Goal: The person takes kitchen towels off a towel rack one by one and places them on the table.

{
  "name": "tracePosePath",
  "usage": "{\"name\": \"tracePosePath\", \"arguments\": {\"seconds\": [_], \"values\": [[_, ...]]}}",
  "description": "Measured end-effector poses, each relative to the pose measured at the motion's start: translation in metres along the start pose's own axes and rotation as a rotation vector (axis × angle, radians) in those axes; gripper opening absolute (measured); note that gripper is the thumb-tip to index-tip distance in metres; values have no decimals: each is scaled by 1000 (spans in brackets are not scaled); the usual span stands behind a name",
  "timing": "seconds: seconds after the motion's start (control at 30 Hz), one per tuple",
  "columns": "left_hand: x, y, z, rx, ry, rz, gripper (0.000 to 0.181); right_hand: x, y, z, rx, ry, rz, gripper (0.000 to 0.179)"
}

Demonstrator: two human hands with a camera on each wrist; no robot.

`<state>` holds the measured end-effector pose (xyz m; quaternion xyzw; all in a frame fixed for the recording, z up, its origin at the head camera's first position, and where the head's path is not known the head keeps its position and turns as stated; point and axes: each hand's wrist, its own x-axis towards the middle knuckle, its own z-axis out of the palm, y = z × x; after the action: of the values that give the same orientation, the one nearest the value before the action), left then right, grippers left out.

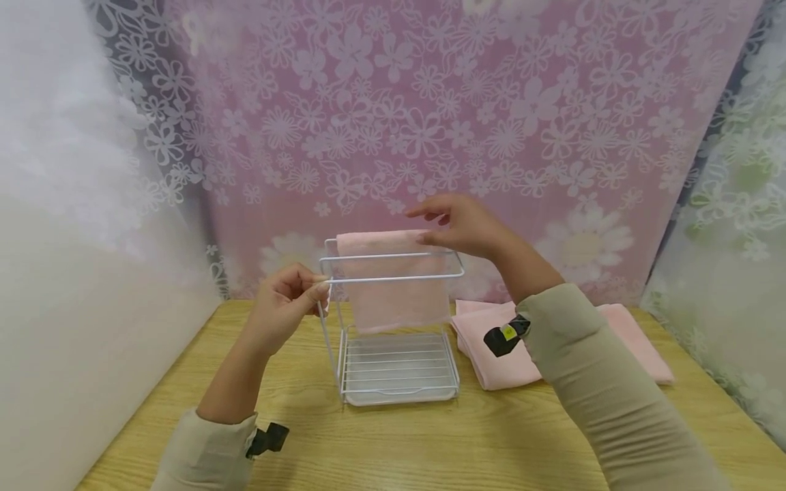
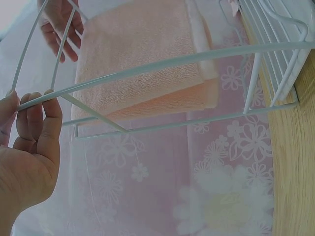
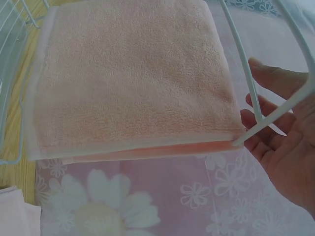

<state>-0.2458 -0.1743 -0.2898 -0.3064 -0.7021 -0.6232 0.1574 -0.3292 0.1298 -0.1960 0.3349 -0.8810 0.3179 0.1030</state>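
Observation:
A white wire rack (image 1: pixel 393 278) stands upright on the table, with a slatted base and a pale tray at its foot. Over its back bar hangs a pink towel (image 1: pixel 396 300), folded, both layers showing at the side in the right wrist view. My left hand (image 1: pixel 284 307) pinches the rack's upper left corner between thumb and fingers; the left wrist view shows this hand (image 2: pixel 34 147) on the wire. Beside the towel's top right corner is my right hand (image 1: pixel 460 225), fingers apart and loosely bent. Whether its thumb touches the cloth I cannot tell.
More folded pink towels (image 1: pixel 500 354) lie on the wooden table (image 1: pixel 405 443) right of the rack, partly hidden by my right forearm. A pink flowered curtain (image 1: pixel 430 136) hangs behind, with pale sheets at both sides.

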Motion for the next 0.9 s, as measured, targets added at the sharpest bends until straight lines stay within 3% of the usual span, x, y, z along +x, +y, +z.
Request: {"name": "tracePosePath", "arguments": {"seconds": [0.23,0.57,0.9], "values": [[1,-1,0,-12,-3,4,5,8,0,6,-13,-40,38,40],[0,-1,0,7,8,1,7,20,3,14,42,-37,115,30],[1,-3,0,-4,2,19,4,28,4,18,64,-115,140,26]]}}
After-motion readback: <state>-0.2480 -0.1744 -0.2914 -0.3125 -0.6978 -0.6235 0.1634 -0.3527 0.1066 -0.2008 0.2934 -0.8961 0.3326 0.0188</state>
